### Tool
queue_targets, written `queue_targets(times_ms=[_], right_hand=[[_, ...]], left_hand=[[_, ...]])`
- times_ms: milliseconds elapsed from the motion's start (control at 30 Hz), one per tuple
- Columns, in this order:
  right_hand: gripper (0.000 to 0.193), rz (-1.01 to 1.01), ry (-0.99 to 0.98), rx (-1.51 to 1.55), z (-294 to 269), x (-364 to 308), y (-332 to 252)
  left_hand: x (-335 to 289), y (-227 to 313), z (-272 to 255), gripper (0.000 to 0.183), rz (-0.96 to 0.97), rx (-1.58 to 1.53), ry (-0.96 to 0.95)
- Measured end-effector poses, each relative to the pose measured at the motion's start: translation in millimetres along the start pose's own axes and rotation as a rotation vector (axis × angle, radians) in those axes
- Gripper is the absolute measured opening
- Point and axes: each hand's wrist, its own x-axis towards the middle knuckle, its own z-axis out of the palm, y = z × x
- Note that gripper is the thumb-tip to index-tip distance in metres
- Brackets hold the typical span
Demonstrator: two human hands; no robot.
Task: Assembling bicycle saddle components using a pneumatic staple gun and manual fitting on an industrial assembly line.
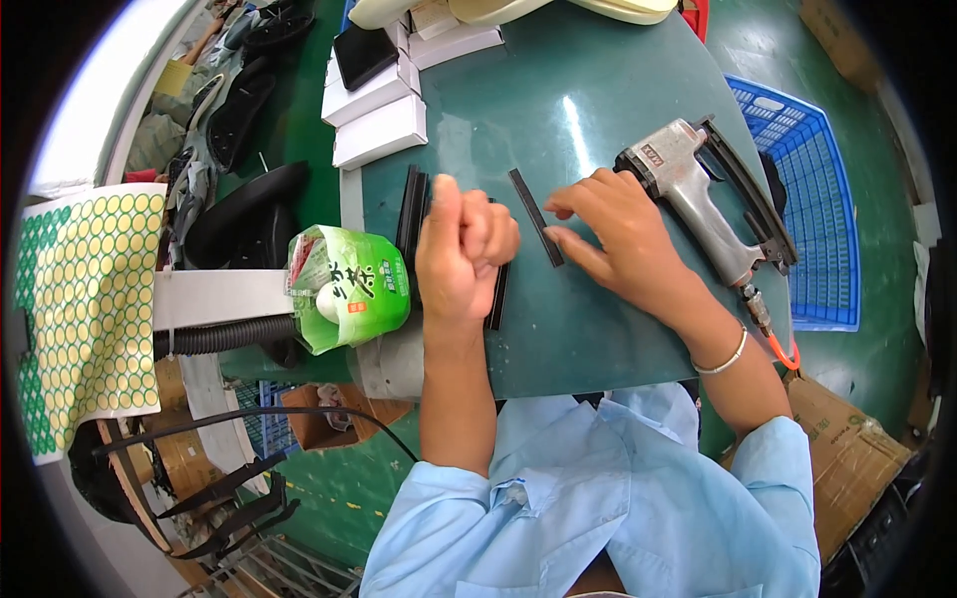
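Note:
Over the table's middle, my left hand [464, 249] is closed with the thumb pointing up; what its curled fingers hold, if anything, is hidden. Dark strips [410, 214] lie behind and beside it, partly covered by the hand. My right hand [623, 239] is palm down, thumb and index finger apart. Its thumb tip is at the edge of a thin dark strip [536, 217], which looks like a stick of staples; whether they touch I cannot tell. Right of that hand rests a silver pneumatic staple gun [688, 184] with an orange air hose.
On the green table [478, 110], white boxes [379, 135] carry a black phone [365, 55]. A green bag [364, 289] stands at the left edge, near a sheet of round yellow stickers [95, 299]. A blue crate [817, 209] and a cardboard box [837, 448] are at the right.

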Motion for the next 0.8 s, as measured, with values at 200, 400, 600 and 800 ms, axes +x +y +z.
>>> queue_targets(times_ms=[200, 400, 600, 800], right_hand=[[0.037, 0.012, -0.098, -0.154, 12.9, -7.0, 2.5], [0.039, 0.062, -0.238, -0.210, 18.9, -14.4, 2.4], [0.030, 0.000, -0.173, -0.197, 23.9, -17.3, 3.7], [0.026, 0.032, -0.203, -0.290, 22.8, -15.4, 0.9]], left_hand=[[-6.4, 9.9, 6.2, 0.050, 0.240, 0.186, 0.201], [-61.8, -1.7, 17.7, 0.029, 0.419, 0.582, 0.594], [-102.1, -20.3, 9.0, 0.014, 0.280, 1.275, 0.665], [-110.6, -31.9, 8.9, 0.013, 0.283, 1.505, 0.567]])
